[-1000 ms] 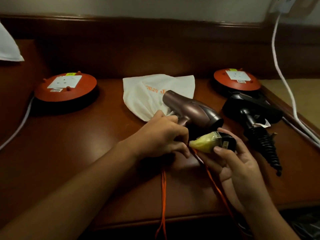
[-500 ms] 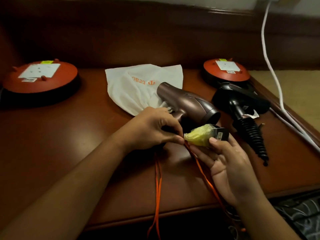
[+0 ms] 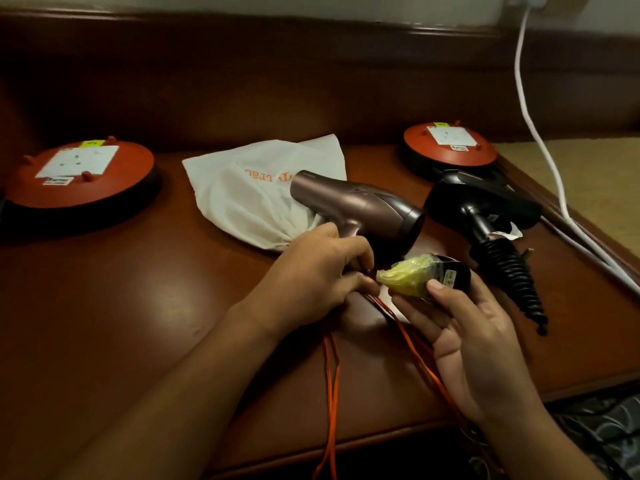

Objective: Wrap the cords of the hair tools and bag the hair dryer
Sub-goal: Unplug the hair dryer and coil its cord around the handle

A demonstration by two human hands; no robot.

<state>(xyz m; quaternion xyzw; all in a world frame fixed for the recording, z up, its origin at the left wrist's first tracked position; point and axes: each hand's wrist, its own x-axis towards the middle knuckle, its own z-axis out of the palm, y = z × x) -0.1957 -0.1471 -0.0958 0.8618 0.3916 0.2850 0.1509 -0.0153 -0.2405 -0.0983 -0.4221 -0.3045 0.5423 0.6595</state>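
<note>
A bronze hair dryer (image 3: 360,209) lies on the wooden table (image 3: 138,306), its rear end resting on a white cloth bag (image 3: 256,188) with orange lettering. My left hand (image 3: 311,275) is curled around the dryer's handle, its fingers pinching the orange cord (image 3: 330,382), which trails off the table's front edge. In my right hand (image 3: 471,337) I hold the black plug (image 3: 446,275), whose pins are wrapped in yellow plastic. A black curling tool (image 3: 485,216) with a spiral barrel lies to the right.
Two round red cord reels with white sockets stand on the table, one at the left (image 3: 79,174) and one at the back right (image 3: 450,143). A white cable (image 3: 540,140) runs down from the wall along the right edge. A dark wooden backboard rises behind.
The view shifted slightly. Both hands stay where they were, the left on the handle and cord, the right still holding the plug beside it.
</note>
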